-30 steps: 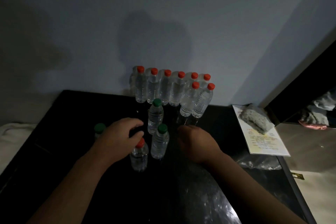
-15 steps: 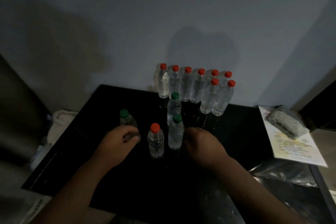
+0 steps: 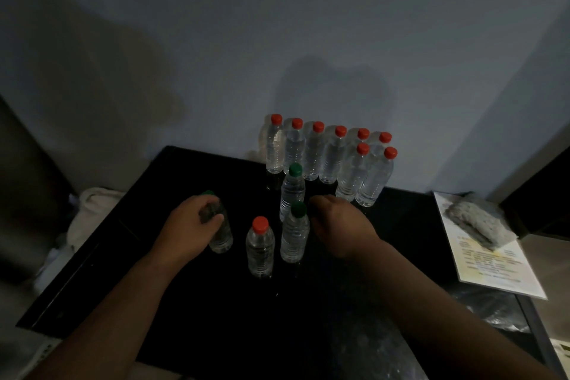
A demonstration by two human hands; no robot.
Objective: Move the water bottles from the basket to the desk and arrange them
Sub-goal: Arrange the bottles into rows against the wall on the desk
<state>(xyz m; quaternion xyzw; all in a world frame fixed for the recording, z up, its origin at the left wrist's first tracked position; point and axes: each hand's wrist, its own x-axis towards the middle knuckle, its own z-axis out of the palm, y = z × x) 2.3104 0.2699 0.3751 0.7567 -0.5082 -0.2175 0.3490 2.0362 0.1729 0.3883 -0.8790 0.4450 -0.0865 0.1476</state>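
A green-capped bottle [image 3: 219,230] is standing on the black desk [image 3: 191,311] with the left hand [image 3: 188,227] wrapping its upper body, the grip pinching it between thumb and curled fingers so the cap is barely peeking out. At its three o'clock, a red-capped bottle [image 3: 260,247] is standing free, and just beside that, again at three o'clock, a second green-capped bottle [image 3: 294,233] is standing upright. Directly at that one's twelve o'clock a third green-capped bottle [image 3: 292,191] is standing. The right hand [image 3: 340,227] is resting knuckles-up just at three o'clock of the second green-capped bottle; its grip is curling inward, and whether it is touching anything cannot be told. At twelve o'clock on the desk, against the wall [image 3: 308,25], a cluster of red-capped bottles [image 3: 330,157] is standing in two rows. Far off at three o'clock, a printed sheet [image 3: 496,268] is lying with a grey lump [image 3: 475,220] on it.
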